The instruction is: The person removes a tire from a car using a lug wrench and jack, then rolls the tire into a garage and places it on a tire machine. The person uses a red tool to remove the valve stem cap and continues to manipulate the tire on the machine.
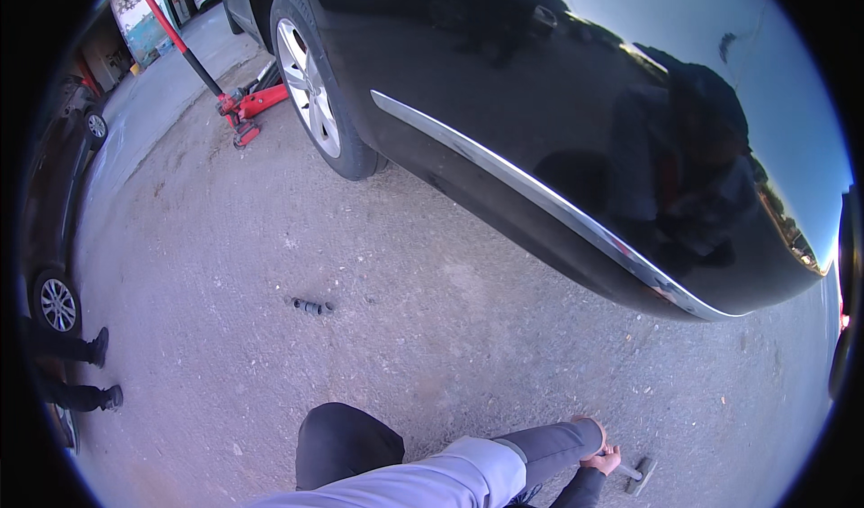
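Low at the right, my right hand (602, 459) is closed around the handle of a hammer (641, 477). The hammer's grey head points down and to the right, close above the ground or on it. My left arm, in a lavender and dark grey sleeve (549, 449), reaches across to the right. At its end my left hand (590, 424) is right by the right hand and the handle. Its fingers are mostly hidden, so I cannot make out their grip. My dark-clothed knee (349, 443) is bent at the lower middle.
A black car (486, 67) with a chrome trim strip (540, 188) fills the upper right. A red floor jack (256, 103) stands by its wheel (310, 85). Dark cylindrical pieces (312, 307) lie on the asphalt. At the left are a person's legs (76, 395) and a dark car (56, 193).
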`<move>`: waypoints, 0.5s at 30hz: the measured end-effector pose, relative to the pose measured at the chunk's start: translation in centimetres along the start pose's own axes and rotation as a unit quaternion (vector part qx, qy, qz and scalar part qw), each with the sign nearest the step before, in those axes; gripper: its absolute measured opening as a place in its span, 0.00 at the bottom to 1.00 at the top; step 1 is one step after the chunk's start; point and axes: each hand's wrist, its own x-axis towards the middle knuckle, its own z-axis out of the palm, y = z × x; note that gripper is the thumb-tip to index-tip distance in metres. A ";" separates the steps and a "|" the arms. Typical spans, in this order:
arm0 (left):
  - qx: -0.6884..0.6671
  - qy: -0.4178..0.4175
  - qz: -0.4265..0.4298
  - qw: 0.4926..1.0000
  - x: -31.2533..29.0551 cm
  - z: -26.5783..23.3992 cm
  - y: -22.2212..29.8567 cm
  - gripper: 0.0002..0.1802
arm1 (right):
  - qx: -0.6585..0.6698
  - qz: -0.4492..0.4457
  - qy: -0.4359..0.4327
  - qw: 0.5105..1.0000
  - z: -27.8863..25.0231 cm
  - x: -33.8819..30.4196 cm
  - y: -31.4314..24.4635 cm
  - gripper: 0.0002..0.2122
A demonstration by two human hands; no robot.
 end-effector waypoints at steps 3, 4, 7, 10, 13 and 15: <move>-0.015 0.044 0.014 0.999 -2.0 -2.7 -2.3 0.20 | -0.076 0.014 0.098 0.992 2.3 -0.4 2.2 0.17; -0.006 0.045 -0.003 0.999 -4.2 -4.8 -4.4 0.19 | -0.104 0.011 0.108 0.989 4.2 -0.4 4.7 0.16; -0.002 0.093 -0.007 0.996 -15.0 -11.7 -9.8 0.15 | -0.089 0.068 0.056 0.992 10.8 -2.9 13.1 0.12; -0.087 0.166 -0.152 0.971 -29.1 -12.9 -17.8 0.10 | -0.357 -0.042 -0.218 0.907 16.9 -9.6 28.7 0.06; -0.266 0.346 -0.306 0.846 -39.2 -3.5 -23.2 0.17 | -0.476 -0.060 -0.573 0.664 19.6 -17.7 43.0 0.09; -0.370 0.508 -0.388 0.674 -37.4 2.7 -23.6 0.17 | -0.459 0.278 -0.332 0.775 19.7 -20.8 46.9 0.14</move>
